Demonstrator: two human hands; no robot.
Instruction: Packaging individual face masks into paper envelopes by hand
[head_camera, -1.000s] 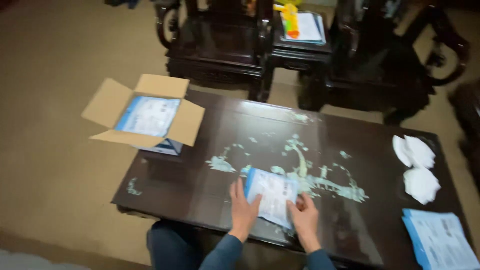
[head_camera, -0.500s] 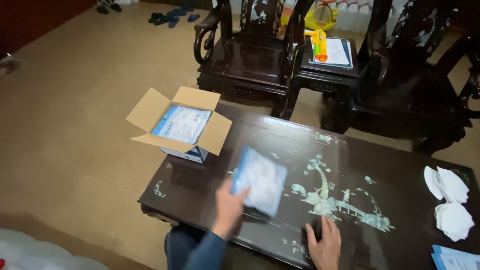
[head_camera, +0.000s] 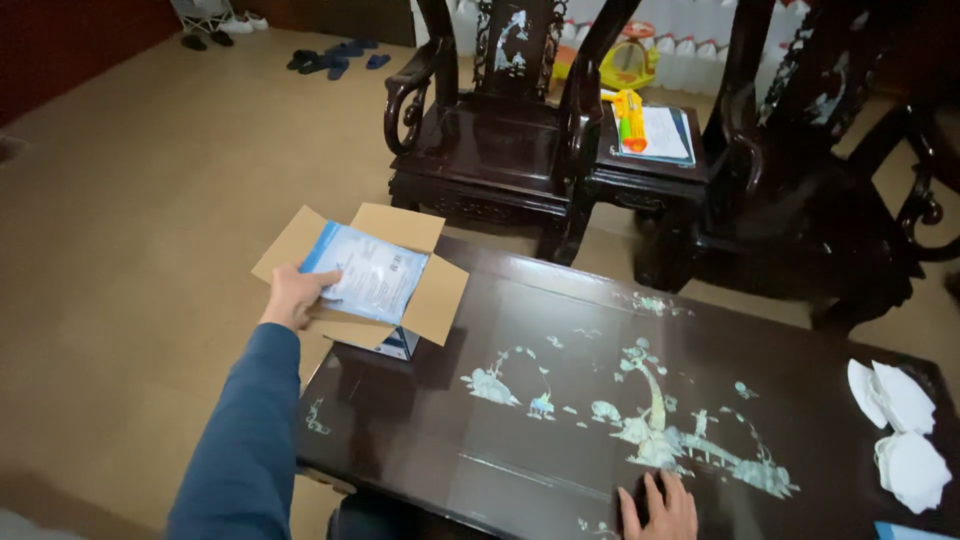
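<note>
Fingers (head_camera: 322, 279) of the left hand (head_camera: 295, 296) pinch the near-left edge of a flat white-and-blue packet (head_camera: 368, 272), thumb on top, and hold it over the mouth of an open cardboard box (head_camera: 432, 300). The packet lies tilted across the opening, its far corner toward the back flap, not plainly down inside. The box stands at the far-left corner of the dark inlaid bench (head_camera: 560, 420), and its left flap (head_camera: 285, 245) hangs out past the bench edge above the floor (head_camera: 120, 200).

The right hand (head_camera: 660, 508) rests flat on the near edge of the bench, fingers spread and grasping nothing, well apart from the box.

Risks, as I judge them: the packet looks about as wide as the opening, so a corner could catch on a flap and leave it propped up rather than flat. A push against that catch could shove the light box, which nothing steadies, further off the corner; it might tip toward the floor. The left arm is stretched far out, so fine control at the pinch is likely poor, and the slick wrapper could slip out sideways.

White folded pieces (head_camera: 905, 430) lie at the right end of the bench, clear of all this. Dark carved chairs (head_camera: 490, 130) stand behind.
</note>
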